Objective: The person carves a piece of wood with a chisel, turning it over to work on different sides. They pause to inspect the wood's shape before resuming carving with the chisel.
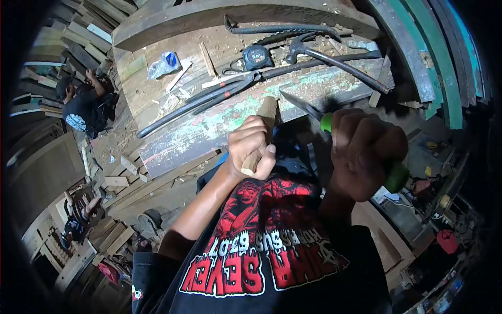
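A short wooden stick (pixel 267 112) is gripped in my left hand (pixel 250 144), whose fingers are wrapped round it near the bench edge. Its upper end points at the bench, and its pale lower end shows beside my thumb. My right hand (pixel 366 152) is closed round the green handle (pixel 397 177) of a knife (pixel 301 104). The blade points up and left toward the top of the stick, apart from it. Both hands are above my dark printed shirt.
On the bench (pixel 178 141) lie a tape measure (pixel 257 57), a hammer (pixel 334 63), long-handled pincers (pixel 198 104), a pry bar (pixel 282 28), a plastic packet (pixel 163 65) and wood scraps. A person (pixel 86 104) sits at the left. Green boards (pixel 418 47) stand at the right.
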A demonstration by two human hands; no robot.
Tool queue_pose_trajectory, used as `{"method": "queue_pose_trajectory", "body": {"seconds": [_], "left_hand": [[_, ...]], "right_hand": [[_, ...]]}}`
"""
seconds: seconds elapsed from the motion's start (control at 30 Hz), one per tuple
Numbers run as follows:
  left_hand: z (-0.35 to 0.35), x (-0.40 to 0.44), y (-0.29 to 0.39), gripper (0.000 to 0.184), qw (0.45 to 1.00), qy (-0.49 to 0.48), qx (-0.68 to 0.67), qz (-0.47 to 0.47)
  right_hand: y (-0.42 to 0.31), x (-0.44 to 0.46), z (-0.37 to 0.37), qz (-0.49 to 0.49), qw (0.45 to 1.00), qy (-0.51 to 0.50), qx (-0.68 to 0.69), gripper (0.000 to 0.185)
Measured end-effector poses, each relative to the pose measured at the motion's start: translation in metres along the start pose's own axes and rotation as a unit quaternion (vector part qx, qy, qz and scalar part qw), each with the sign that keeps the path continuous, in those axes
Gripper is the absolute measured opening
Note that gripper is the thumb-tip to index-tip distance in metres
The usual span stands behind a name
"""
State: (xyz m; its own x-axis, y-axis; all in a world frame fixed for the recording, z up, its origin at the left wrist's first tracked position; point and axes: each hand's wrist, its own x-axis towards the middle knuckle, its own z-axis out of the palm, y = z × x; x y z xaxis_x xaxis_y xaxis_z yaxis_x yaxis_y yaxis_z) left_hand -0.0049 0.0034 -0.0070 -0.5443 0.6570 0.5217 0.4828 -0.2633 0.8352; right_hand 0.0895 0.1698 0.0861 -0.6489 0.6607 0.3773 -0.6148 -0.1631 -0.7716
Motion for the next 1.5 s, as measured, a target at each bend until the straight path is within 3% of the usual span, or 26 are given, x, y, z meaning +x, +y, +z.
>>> {"method": "queue_pose_trajectory", "body": {"seconds": [0.03, 0.07, 0.17, 0.23, 0.33, 0.47, 0.57, 0.67, 0.73, 0.8, 0.87, 0.9, 0.97, 1.0, 1.03, 1.07, 1.1, 1.2, 1.27, 1.37, 1.47, 1.5], "left_hand": [[0.0, 0.0, 0.0, 0.026, 1.0, 0.001, -0.005, -0.003], [0.001, -0.002, -0.002, 0.025, 1.0, 0.006, 0.002, 0.011], [0.0, 0.002, -0.001, 0.023, 0.999, 0.036, -0.025, -0.022], [0.001, 0.001, 0.001, 0.023, 0.999, 0.037, -0.028, -0.013], [0.0, -0.002, 0.001, 0.023, 0.998, 0.055, -0.03, -0.019], [-0.006, 0.002, 0.002, 0.022, 0.996, 0.057, -0.042, -0.056], [-0.001, 0.0, 0.001, 0.022, 0.999, 0.036, -0.027, -0.015], [0.0, -0.003, 0.001, 0.022, 0.999, 0.044, -0.02, -0.017], [-0.002, 0.003, -0.001, 0.024, 0.999, 0.047, -0.021, -0.012], [0.001, 0.004, 0.001, 0.026, 0.998, 0.051, -0.023, -0.005], [0.0, 0.002, 0.001, 0.027, 0.998, 0.056, -0.02, -0.013], [0.0, -0.001, 0.002, 0.028, 0.998, 0.06, -0.016, -0.02], [0.0, -0.002, 0.0, 0.028, 0.998, 0.063, -0.012, -0.024], [0.0, 0.001, 0.002, 0.028, 0.998, 0.054, -0.013, -0.008], [0.0, 0.002, 0.002, 0.028, 0.998, 0.055, -0.012, -0.01], [0.001, 0.0, 0.001, 0.028, 0.998, 0.058, -0.012, -0.014], [0.002, -0.001, 0.001, 0.028, 0.998, 0.062, -0.01, -0.019], [0.005, -0.001, 0.002, 0.026, 0.998, 0.059, -0.005, 0.001], [0.004, -0.002, 0.003, 0.025, 0.998, 0.062, 0.004, -0.003], [0.004, -0.001, 0.006, 0.024, 0.999, 0.049, 0.011, -0.011], [-0.001, -0.003, 0.003, 0.025, 1.0, -0.015, 0.011, -0.006], [0.0, -0.001, 0.001, 0.024, 1.0, -0.015, 0.006, 0.003]], "right_hand": [[-0.007, 0.006, 0.007, -0.006, 1.0, -0.021, -0.015, 0.019], [0.008, -0.005, 0.006, 0.021, 0.99, -0.03, -0.136, 0.021], [0.027, -0.001, -0.004, 0.032, 0.987, -0.068, -0.139, 0.027], [0.012, 0.007, -0.002, 0.056, 0.998, -0.029, -0.01, 0.03], [-0.006, 0.004, 0.004, 0.02, 0.999, -0.035, 0.008, 0.029], [0.005, -0.001, 0.008, 0.091, 0.987, -0.068, -0.115, 0.028], [-0.003, 0.002, 0.008, 0.026, 0.995, -0.017, -0.095, 0.025], [0.015, -0.031, 0.01, 0.052, 0.985, 0.119, -0.111, 0.029], [0.008, -0.008, 0.005, 0.081, 0.968, -0.066, -0.229, 0.031], [0.013, -0.001, 0.012, 0.057, 0.93, -0.083, -0.353, 0.028], [0.012, -0.009, -0.002, 0.075, 0.957, -0.016, -0.278, 0.024], [0.009, -0.021, -0.013, 0.13, 0.981, 0.05, -0.135, 0.023], [0.0, -0.042, -0.031, 0.217, 0.946, 0.181, 0.156, 0.02], [0.005, -0.039, -0.025, 0.193, 0.966, 0.139, 0.101, 0.018], [0.013, -0.022, -0.012, 0.116, 0.988, 0.032, -0.095, 0.018], [0.023, -0.014, -0.007, 0.061, 0.963, -0.028, -0.262, 0.019], [0.033, -0.011, -0.005, 0.056, 0.951, -0.043, -0.301, 0.021], [0.032, -0.002, 0.001, -0.001, 0.988, -0.016, -0.153, 0.024], [0.014, -0.004, 0.007, -0.018, 0.998, 0.045, 0.04, 0.025], [0.012, -0.01, -0.001, 0.064, 0.997, -0.027, -0.039, 0.024], [0.025, -0.005, 0.001, 0.022, 0.954, -0.012, -0.299, 0.022], [0.015, 0.001, 0.002, 0.022, 0.976, 0.008, -0.218, 0.025]]}}
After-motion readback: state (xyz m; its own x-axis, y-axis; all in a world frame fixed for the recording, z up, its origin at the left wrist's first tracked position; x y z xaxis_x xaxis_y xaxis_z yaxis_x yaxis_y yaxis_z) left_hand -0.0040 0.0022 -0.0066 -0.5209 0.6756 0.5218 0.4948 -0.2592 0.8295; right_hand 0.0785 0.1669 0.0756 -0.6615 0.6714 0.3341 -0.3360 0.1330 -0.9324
